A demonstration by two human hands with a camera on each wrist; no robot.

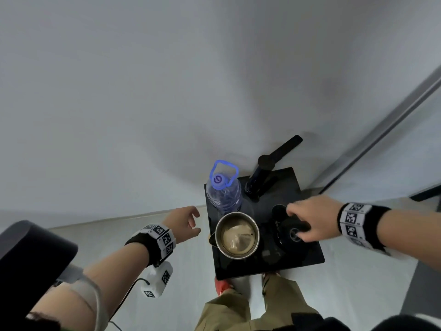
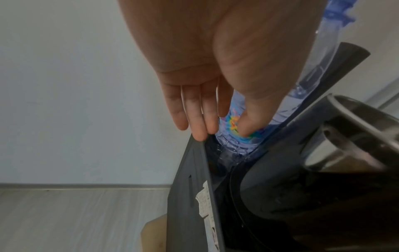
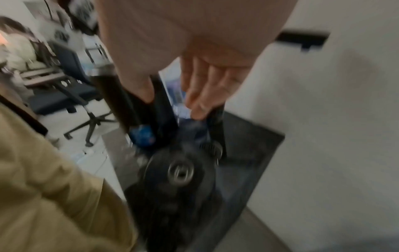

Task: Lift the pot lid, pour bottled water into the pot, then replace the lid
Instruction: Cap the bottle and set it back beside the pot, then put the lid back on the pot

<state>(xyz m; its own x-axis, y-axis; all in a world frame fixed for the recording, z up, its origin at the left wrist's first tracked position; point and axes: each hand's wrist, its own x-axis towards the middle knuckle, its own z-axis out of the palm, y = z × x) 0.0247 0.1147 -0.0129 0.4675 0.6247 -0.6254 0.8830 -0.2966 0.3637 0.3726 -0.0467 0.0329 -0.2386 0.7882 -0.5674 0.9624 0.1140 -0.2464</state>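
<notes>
The right hand (image 1: 312, 220) rests on the dark lid (image 1: 294, 234), fingers loosely spread over it beside the uncovered steel pot (image 1: 238, 235); whether it grips is unclear. Left hand (image 1: 185, 223), relaxed and empty, should take the bottle (image 1: 224, 189) low around its body. Beyond the pot it stands upright, clear, blue-capped.

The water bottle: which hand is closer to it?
Left. The left hand hovers open just beside the water bottle; the right hand is farther, over the black lid.
</notes>
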